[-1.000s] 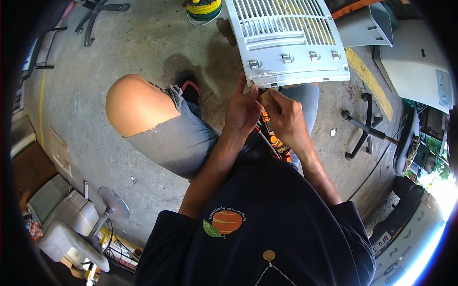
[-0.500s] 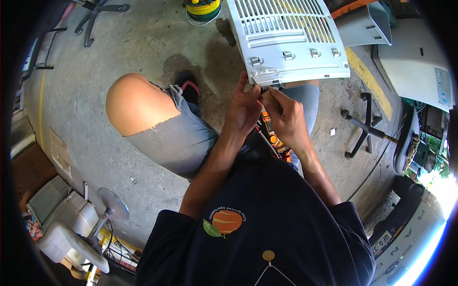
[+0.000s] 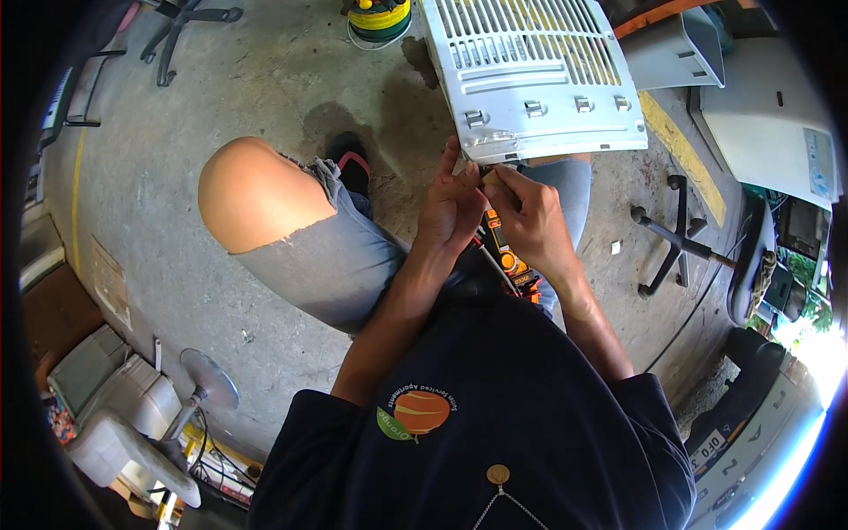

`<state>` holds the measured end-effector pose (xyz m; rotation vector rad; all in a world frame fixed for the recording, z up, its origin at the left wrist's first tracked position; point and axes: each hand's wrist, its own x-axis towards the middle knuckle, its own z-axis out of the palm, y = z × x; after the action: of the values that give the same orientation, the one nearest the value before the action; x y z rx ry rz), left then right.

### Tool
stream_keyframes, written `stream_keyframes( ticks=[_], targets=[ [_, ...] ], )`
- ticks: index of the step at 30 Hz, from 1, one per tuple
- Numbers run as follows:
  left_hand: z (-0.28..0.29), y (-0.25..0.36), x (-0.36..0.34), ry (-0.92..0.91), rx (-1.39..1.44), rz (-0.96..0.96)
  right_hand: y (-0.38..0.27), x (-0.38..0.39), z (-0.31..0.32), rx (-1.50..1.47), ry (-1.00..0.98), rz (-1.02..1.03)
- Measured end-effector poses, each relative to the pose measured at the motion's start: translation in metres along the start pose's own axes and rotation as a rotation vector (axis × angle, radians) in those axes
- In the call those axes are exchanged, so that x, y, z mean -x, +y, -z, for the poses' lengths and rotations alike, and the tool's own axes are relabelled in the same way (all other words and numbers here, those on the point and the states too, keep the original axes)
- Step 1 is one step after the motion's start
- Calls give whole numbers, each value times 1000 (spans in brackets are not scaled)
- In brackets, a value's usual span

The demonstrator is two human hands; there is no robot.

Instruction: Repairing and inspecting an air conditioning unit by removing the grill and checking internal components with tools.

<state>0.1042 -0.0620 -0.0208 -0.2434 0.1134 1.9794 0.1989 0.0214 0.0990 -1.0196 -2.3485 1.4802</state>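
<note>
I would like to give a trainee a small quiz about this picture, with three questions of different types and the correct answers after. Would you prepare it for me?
1. Multiple choice: which of these is nearest to the left hand and the right hand?
A. the vehicle
B. the panel
C. the sandal

2. True or false: the clips on the panel lie nearer to the right hand than its slots do.

3. Fill in the blank: the painted stripe to the right of the panel is ____ in colour.

Key: 1. B; 2. true; 3. yellow.
</note>
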Motion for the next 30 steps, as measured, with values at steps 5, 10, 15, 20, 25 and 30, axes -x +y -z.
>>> stream_keyframes(
  ticks=[5, 10, 15, 20, 25, 30],
  targets=[
    [2, 0, -1, 0, 9, 10, 6, 2, -5, -5, 32, 20],
    [6, 0, -2, 0, 7, 8, 6, 2, -6, -13, 47, 25],
    [8, 0, -2, -18, 17, 3, 4, 2, -3, -9, 37, 0],
    [7, 0, -2, -22, 29, 3, 3, 1, -1, -4, 27, 4],
    [5, 0, 0, -10, 30, 4, 5, -1, 1, -13, 19, 30],
    [9, 0, 0, -2, 33, 1, 5, -2, 1, -20, 17, 44]
  ],
)
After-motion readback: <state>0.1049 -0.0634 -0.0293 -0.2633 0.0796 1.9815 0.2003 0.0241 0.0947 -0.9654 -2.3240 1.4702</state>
